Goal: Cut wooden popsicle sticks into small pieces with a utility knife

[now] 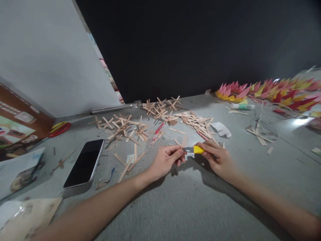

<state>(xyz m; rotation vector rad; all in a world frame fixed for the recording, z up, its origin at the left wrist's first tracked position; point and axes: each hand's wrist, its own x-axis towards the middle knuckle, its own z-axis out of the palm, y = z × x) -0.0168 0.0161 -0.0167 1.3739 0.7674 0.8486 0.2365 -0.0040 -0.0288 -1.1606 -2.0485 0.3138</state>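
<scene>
My left hand [165,161] is closed in a pinch on a wooden craft stick [184,141], whose end points up past the fingertips. Closed around a yellow box cutter [198,149], my right hand [217,156] has the blade directed left. The blade's tip meets the stick at my left fingertips; whether it cuts into the wood I cannot tell. Just beyond the hands lies a pile of loose craft sticks [195,122]. Star-shaped bundles of crossed sticks [122,127] are heaped to the left of that pile.
A phone [84,163] lies left of my left arm. Scissors with red and yellow handles [59,129] rest beside a brown box [22,117]. On the right are a glue stick [242,106], wire [274,134] and pink-and-yellow paper shapes [233,91]. A black panel [195,47] stands behind.
</scene>
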